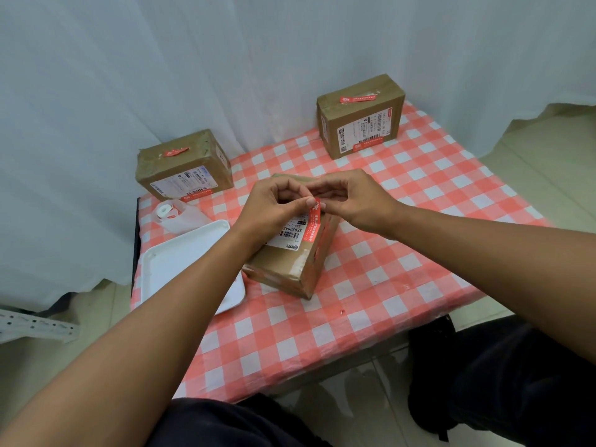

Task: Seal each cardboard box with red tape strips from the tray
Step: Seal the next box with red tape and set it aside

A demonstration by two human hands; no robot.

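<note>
- Left hand [274, 204] and right hand [351, 201] both pinch one short red printed tape strip [315, 206] just above the brown cardboard box [290, 253] near the checked table's [403, 285] middle.
- White plastic tray [180, 262] lies at the left edge.
- Two taped boxes, one [183, 166] at the far left corner, one [361, 117] at the far right.

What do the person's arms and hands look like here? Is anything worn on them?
Both forearms are bare right up to the frame edge, with no sleeves in view. The left hand and the right hand wear no gloves, and no rings, watch or bracelet can be seen on either.
</note>
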